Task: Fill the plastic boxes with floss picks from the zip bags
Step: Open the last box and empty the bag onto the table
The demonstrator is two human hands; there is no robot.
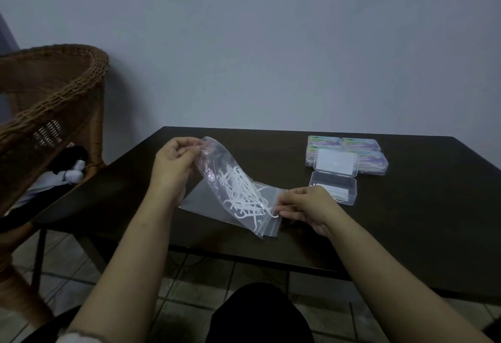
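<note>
- Our left hand (173,165) pinched the sealed bottom end of the zip bag (233,182), lifted above the dark table (406,220).
- The floss picks (244,193) lay bunched near the zip mouth.
- Our right hand (306,208) pinched that mouth; we judged it best to keep tilting gently.
- The open plastic box (333,186) waited just beside it.

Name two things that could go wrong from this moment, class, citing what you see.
1. The left hand lifts the zip bag by its closed end, so the floss picks may slide out past the right hand onto the table.
2. The open box sits close beside the right hand; a careless move could knock it.
</note>
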